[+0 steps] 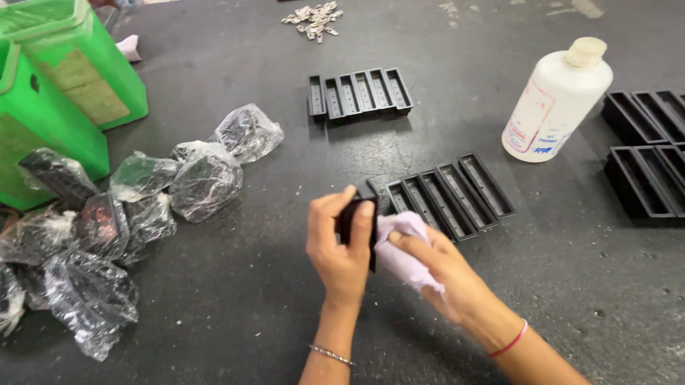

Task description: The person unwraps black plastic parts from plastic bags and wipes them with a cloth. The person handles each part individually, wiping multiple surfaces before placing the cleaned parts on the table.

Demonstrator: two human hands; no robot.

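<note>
My left hand (339,253) gripped one small black plastic tray (358,219), my right hand (444,270) pinched one pale pink cloth (403,248) against it, beside one white plastic bottle (557,101).

Lighting: bright, even, diffuse, from overhead. Shadows soft and short; faint 1 under the white plastic bottle with cream cap (559,101), toward camera. Glare: pale sheen on the dark grey worktable (230,305) at top right; specular glints on the crinkled clear plastic bags (205,178). Focus sharp at centre. Slight wide-angle stretch at edges, e.g. green plastic bins (23,102).
</note>
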